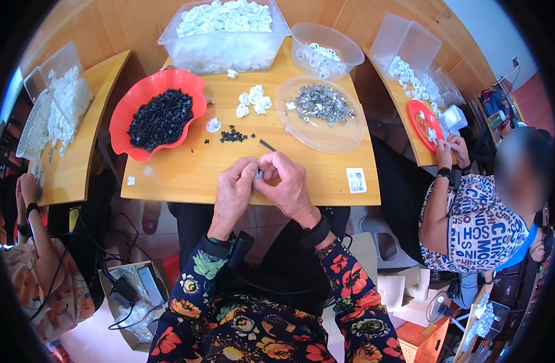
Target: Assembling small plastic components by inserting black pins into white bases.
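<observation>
Over the near edge of the yellow table (162, 181), my left hand (234, 186) and my right hand (288, 186) meet with fingertips pinched together. Between them sits a small pale plastic part (259, 173), mostly covered by the fingers, with a dark bit beside it. Just beyond my fingers lies a thin black stick (267, 145). A small pile of black cross-shaped pieces (233, 135) is a little farther off, left of the stick. Behind it stands a cluster of white ring-like plastic parts (255, 100), and one white part (213, 125) lies alone to the left.
A red scalloped bowl (196, 85) holds many black pieces. At right a clear round lid (292, 136) carries small metal pieces. A tub (187, 48) of white parts and a round container (353, 54) stand behind. People work at both side tables; a cardboard box (117, 320) sits below.
</observation>
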The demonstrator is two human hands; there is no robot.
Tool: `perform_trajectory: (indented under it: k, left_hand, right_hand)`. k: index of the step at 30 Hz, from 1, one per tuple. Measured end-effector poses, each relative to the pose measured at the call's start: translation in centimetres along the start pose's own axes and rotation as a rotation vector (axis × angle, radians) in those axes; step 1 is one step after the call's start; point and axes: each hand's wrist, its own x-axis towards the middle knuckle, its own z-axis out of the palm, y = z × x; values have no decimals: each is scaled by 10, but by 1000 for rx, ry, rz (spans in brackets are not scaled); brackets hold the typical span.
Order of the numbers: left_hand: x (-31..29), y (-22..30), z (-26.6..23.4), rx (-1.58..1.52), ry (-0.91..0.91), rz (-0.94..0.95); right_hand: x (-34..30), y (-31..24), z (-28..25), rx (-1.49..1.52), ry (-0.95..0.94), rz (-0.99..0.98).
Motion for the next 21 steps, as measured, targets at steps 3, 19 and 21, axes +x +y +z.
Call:
perform_trajectory:
  k: [3, 19, 21]
  left_hand:
    - [-1, 8, 2, 25, 6, 8]
    - [-1, 4, -5, -456, -45, -133]
    - [-1, -1, -10, -520, -75, -142]
  right_hand:
    - [1, 1, 0, 6, -14, 5]
    - [-1, 11, -8, 471, -38, 294]
    - [-1, 11, -6, 470, -63, 305]
